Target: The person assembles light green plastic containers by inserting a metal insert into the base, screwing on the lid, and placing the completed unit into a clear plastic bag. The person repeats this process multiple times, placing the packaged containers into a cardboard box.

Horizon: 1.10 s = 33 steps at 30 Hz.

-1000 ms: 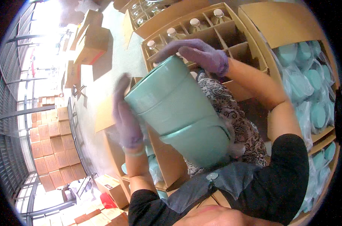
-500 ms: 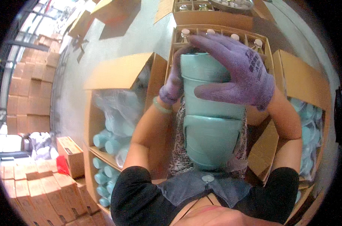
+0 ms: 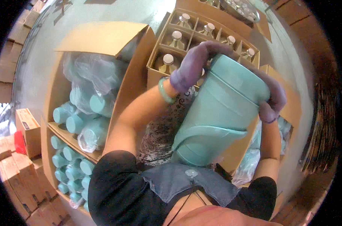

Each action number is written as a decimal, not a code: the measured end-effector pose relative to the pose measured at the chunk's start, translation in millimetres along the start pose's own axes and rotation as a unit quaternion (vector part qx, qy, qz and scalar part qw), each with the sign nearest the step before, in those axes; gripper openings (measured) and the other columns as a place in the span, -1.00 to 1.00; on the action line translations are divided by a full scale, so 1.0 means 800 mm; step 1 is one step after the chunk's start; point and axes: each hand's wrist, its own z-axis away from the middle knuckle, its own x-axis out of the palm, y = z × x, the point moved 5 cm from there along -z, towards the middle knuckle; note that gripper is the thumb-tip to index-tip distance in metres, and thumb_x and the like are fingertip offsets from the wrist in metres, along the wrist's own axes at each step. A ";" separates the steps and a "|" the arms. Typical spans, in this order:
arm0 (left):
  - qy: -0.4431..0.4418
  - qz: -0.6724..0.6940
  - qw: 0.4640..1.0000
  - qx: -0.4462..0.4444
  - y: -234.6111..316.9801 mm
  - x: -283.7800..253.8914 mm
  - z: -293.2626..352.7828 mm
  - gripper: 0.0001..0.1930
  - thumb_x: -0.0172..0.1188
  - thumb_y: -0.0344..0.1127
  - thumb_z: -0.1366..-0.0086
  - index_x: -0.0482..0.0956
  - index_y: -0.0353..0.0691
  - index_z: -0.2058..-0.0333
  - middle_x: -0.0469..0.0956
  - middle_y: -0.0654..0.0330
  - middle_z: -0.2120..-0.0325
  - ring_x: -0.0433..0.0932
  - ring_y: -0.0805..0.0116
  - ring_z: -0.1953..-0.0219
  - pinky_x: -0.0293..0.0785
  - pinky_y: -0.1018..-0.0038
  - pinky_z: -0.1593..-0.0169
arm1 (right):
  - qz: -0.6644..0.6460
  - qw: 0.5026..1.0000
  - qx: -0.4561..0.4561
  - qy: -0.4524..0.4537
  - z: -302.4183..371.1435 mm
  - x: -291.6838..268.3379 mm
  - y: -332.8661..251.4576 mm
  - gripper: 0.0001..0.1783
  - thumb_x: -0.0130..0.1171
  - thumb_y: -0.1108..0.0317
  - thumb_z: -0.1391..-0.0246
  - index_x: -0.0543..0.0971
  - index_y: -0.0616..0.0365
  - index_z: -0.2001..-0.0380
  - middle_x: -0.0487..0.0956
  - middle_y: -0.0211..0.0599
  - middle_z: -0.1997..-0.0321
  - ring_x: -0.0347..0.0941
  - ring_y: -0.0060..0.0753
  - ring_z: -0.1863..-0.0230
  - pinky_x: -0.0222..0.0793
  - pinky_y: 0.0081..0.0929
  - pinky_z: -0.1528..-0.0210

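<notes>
Our left hand and right hand wear purple gloves and grip the teal container between them. The left hand curls over the upper left edge; the right hand clasps the upper right side, with its thumb on the near face. The far fingers are partly hidden.

We hold the container in front of the chest, tilted, with its upper end leaning to the right. Its lower end is near our grey collar; we cannot tell whether they touch. Beyond the hands, a divided cardboard box holds bottles with white caps. To our left, an open box holds teal cups, some wrapped in clear plastic. A green bracelet circles our left wrist.
</notes>
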 end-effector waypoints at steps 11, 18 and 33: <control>0.016 0.178 0.979 -0.096 -0.053 0.008 -0.005 0.02 -0.44 0.59 -0.20 0.64 -0.39 0.29 0.61 -0.05 0.17 0.55 0.22 0.05 0.41 0.35 -0.14 | -0.009 1.000 0.016 0.010 0.021 0.008 0.009 0.03 0.00 -0.41 -0.01 0.46 0.58 0.03 0.57 0.16 0.04 0.52 -0.06 -0.01 0.39 -0.22 -0.09; 0.011 0.205 0.973 -0.104 -0.058 0.023 0.015 -0.07 -0.25 0.51 -0.24 0.43 -0.36 -0.08 0.51 0.00 0.00 0.48 0.24 -0.05 0.35 0.34 -0.19 | -0.237 0.952 0.127 -0.143 -0.031 -0.032 0.043 0.10 -0.13 -0.51 -0.01 0.41 0.53 -0.05 0.44 0.29 -0.11 0.34 0.11 -0.21 0.14 -0.08 -0.31; -0.041 0.026 0.976 -0.214 0.000 0.012 0.091 -0.10 0.31 -0.14 -0.01 0.10 -0.35 -0.28 0.38 -0.02 -0.10 0.40 0.20 -0.12 0.27 0.29 -0.25 | -0.087 0.884 0.212 -0.408 -0.160 0.060 0.060 0.00 -0.40 -0.40 -0.20 -0.06 0.21 -0.41 -0.09 -0.14 -0.52 -0.23 -0.26 -0.53 -0.34 -0.18 -0.49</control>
